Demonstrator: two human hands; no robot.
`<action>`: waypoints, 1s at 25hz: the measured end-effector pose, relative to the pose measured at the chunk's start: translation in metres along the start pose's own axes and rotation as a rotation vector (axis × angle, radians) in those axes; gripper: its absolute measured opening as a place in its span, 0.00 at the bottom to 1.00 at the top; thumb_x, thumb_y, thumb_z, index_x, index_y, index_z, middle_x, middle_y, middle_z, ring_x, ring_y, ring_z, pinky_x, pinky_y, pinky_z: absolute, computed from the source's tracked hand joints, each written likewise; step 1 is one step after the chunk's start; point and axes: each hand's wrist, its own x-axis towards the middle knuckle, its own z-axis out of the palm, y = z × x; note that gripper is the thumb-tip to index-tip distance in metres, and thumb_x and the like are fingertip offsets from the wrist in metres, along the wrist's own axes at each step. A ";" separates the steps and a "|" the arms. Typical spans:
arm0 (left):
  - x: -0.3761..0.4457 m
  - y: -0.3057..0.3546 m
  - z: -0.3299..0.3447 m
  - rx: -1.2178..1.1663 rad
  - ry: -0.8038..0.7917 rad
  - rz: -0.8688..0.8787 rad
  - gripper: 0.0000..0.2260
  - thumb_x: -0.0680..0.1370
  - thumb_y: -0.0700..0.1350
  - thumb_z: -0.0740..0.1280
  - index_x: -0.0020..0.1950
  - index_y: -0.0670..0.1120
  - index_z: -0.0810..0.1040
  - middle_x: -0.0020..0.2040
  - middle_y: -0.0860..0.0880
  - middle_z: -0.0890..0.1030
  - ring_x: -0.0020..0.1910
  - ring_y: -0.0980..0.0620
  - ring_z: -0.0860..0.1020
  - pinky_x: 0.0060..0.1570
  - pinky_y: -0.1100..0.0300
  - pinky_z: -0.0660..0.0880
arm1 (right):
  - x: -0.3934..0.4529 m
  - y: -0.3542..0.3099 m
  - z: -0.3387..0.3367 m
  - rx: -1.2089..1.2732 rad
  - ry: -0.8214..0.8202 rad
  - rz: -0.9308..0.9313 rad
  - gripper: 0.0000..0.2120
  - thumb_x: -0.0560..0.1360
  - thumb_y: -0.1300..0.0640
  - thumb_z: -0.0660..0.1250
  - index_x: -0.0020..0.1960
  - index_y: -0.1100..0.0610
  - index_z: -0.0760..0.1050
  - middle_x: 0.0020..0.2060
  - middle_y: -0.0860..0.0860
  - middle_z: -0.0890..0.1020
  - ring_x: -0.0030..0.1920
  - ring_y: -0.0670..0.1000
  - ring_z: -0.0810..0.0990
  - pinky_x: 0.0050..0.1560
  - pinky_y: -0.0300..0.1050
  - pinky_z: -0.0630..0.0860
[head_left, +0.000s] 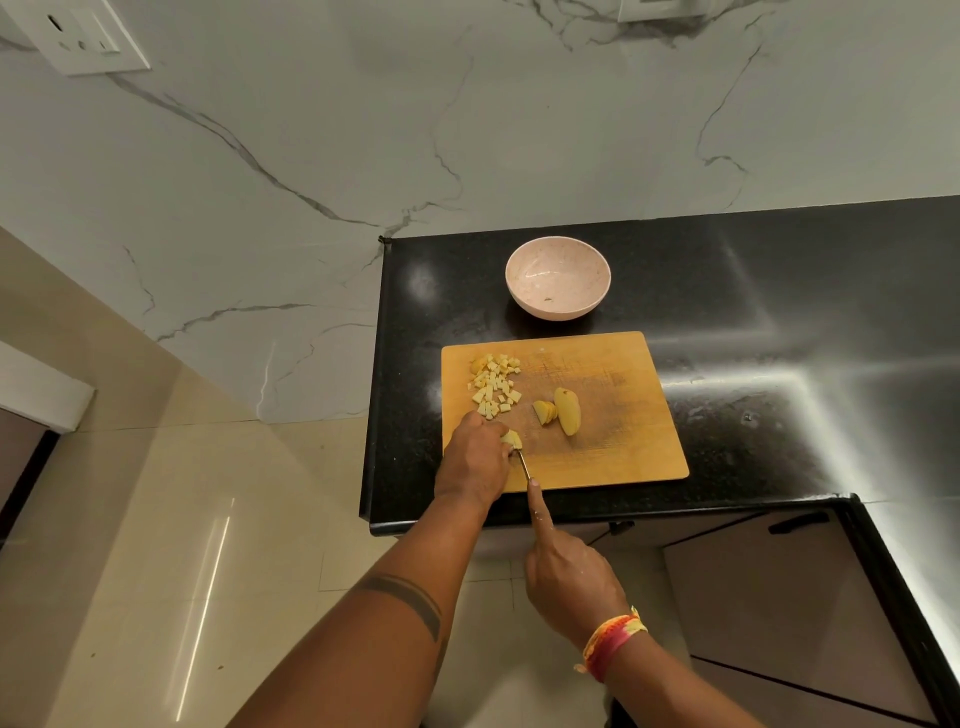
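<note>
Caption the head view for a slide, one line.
Left hand holds a yellow piece on the board; right hand cuts it with a knife; dice and bowl beyond.

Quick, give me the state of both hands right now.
Left hand: holds a potato piece on the cutting board.
Right hand: grips a knife, index finger stretched along it.

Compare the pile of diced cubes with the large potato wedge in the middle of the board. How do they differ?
The diced cubes are many small, square-edged bits; the potato wedge is one large, rounded piece. The cubes lie heaped at the cutting board's far left; the wedge lies near its middle. Both are yellowish and rest on the board.
</note>
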 end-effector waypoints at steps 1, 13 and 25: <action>0.000 -0.002 0.000 -0.007 -0.003 0.005 0.15 0.83 0.46 0.66 0.70 0.47 0.78 0.67 0.48 0.71 0.62 0.49 0.75 0.59 0.59 0.74 | 0.000 0.001 -0.001 0.015 0.001 -0.004 0.40 0.81 0.56 0.54 0.81 0.46 0.29 0.33 0.46 0.76 0.30 0.47 0.75 0.28 0.41 0.68; 0.003 -0.012 0.004 -0.059 0.029 0.023 0.14 0.83 0.43 0.66 0.68 0.47 0.80 0.64 0.49 0.75 0.60 0.51 0.76 0.60 0.56 0.77 | 0.045 -0.021 -0.010 0.002 0.020 -0.038 0.37 0.82 0.55 0.54 0.83 0.46 0.35 0.36 0.51 0.77 0.32 0.50 0.75 0.33 0.48 0.73; 0.002 -0.015 0.005 -0.107 0.045 0.008 0.15 0.80 0.43 0.70 0.67 0.46 0.80 0.65 0.49 0.76 0.60 0.52 0.77 0.63 0.56 0.77 | 0.005 -0.003 -0.003 0.018 0.003 -0.027 0.39 0.81 0.56 0.54 0.82 0.46 0.31 0.34 0.48 0.77 0.30 0.49 0.76 0.31 0.46 0.73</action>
